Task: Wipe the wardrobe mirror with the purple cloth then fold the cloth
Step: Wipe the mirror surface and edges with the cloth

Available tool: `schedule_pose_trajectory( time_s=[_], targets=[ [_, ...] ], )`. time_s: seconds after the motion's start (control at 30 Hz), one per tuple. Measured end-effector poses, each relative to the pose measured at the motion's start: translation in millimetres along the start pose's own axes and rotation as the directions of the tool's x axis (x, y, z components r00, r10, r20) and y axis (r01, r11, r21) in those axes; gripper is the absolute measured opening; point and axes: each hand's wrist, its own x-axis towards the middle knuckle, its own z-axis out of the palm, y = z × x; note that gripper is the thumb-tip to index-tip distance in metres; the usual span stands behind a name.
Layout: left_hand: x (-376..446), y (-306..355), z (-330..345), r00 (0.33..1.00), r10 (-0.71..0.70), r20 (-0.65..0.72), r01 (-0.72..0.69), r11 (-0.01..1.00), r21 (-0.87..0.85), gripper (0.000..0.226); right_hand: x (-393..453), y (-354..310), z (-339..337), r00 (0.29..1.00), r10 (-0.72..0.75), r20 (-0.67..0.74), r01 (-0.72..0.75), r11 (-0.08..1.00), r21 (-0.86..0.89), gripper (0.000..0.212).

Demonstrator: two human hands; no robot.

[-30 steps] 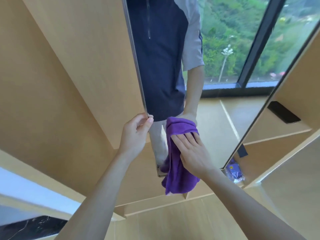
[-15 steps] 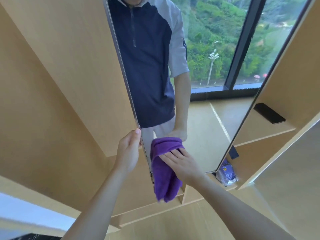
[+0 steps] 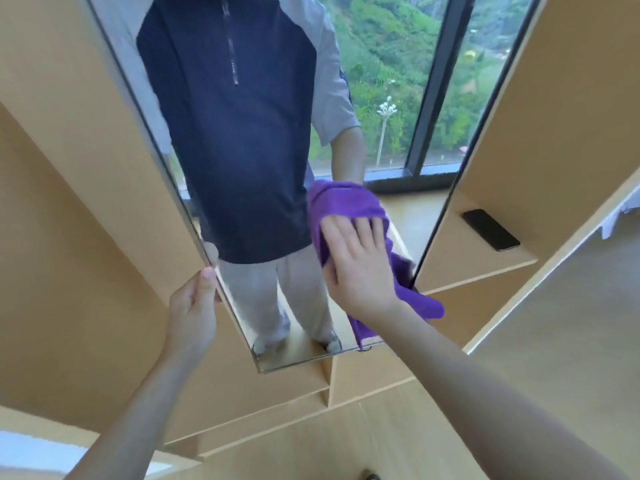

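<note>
A tall frameless wardrobe mirror (image 3: 263,299) stands between light wooden panels and reflects a person in a navy and grey top. My right hand (image 3: 360,265) lies flat with fingers spread on the purple cloth (image 3: 349,206), pressing it against the glass near the mirror's lower right side. One end of the cloth hangs down past the mirror's right edge. My left hand (image 3: 194,306) grips the mirror's left edge, thumb on the front of the glass.
A black phone (image 3: 491,229) lies on a wooden shelf (image 3: 460,258) right of the mirror. Wooden wardrobe panels (image 3: 86,220) flank the mirror on both sides, with drawer fronts (image 3: 277,410) below. A window with green hillside shows only as a reflection.
My right hand has swept the purple cloth from the mirror's lower left edge across to its right side. The left hand stays on the left edge. The head camera has moved closer.
</note>
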Motion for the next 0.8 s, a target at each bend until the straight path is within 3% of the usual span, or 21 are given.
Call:
schedule_pose_trajectory(
  time_s=[0.13, 0.27, 0.33, 0.43, 0.53, 0.6, 0.7, 0.8],
  targets=[
    [0, -13, 4, 0.994, -0.092, 0.055, 0.090, 0.995, 0.030, 0.055, -15, -3, 22, 0.975, -0.204, 0.085, 0.206, 0.979, -0.011, 0.066],
    [-17, -32, 14, 0.987, -0.155, 0.052, 0.145, 0.977, 0.156, 0.082, -37, 33, 28, 0.947, -0.293, 0.128, 0.291, 0.956, 0.036, 0.055],
    [-22, -35, 18, 0.985, -0.172, 0.012, 0.167, 0.972, 0.163, 0.091, -55, 56, 27, 0.952, -0.268, 0.149, 0.271, 0.963, -0.002, 0.055],
    [-28, -39, 23, 0.977, -0.210, -0.027, 0.212, 0.958, 0.193, 0.100, -77, 75, 21, 0.988, -0.122, 0.093, 0.126, 0.991, -0.034, 0.046],
    [-41, -46, 26, 0.971, -0.239, -0.023, 0.238, 0.944, 0.231, 0.077, -80, 78, 18, 0.998, 0.050, 0.035, -0.050, 0.999, -0.012, 0.040],
    [-43, -51, 26, 0.969, -0.246, -0.030, 0.247, 0.943, 0.224, 0.071, -81, 82, 15, 0.984, 0.176, 0.017, -0.177, 0.983, 0.042, 0.048],
    [-41, -56, 25, 0.971, -0.233, -0.060, 0.240, 0.941, 0.238, 0.083, -82, 84, 6, 0.901, 0.430, 0.055, -0.432, 0.879, 0.201, 0.076],
    [-41, -58, 27, 0.970, -0.239, -0.055, 0.245, 0.932, 0.267, 0.082, -79, 70, 2, 0.813, 0.579, 0.064, -0.568, 0.763, 0.308, 0.088]
  ],
)
